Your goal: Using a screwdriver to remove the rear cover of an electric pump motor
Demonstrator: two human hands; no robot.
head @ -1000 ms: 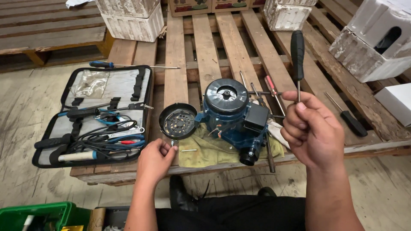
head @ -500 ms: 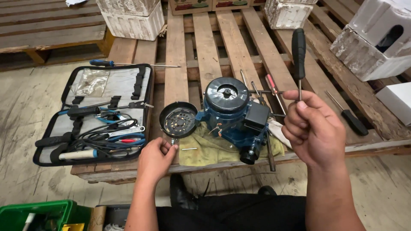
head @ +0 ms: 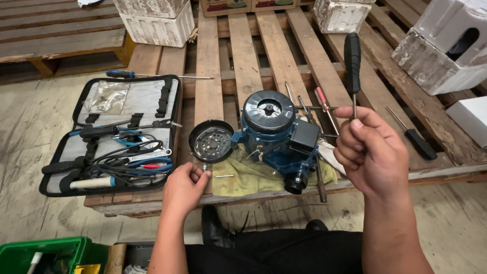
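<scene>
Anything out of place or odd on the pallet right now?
The blue motor has its round black cover off, lying beside it on the left. A loose screw lies on the yellow cloth. Several screwdrivers lie scattered behind the motor.

Pallet [head: 243,50]: bears everything below.
Tool case [head: 114,134]: left end, lying open.
Motor [head: 276,134]: centre, on a cloth [head: 243,175].
Round cover [head: 210,142]: touching the motor's left side.
Left hand [head: 183,187]: before the cover.
Right hand [head: 370,152]: right of the motor, screwdriver [head: 352,56] upright in it.
</scene>
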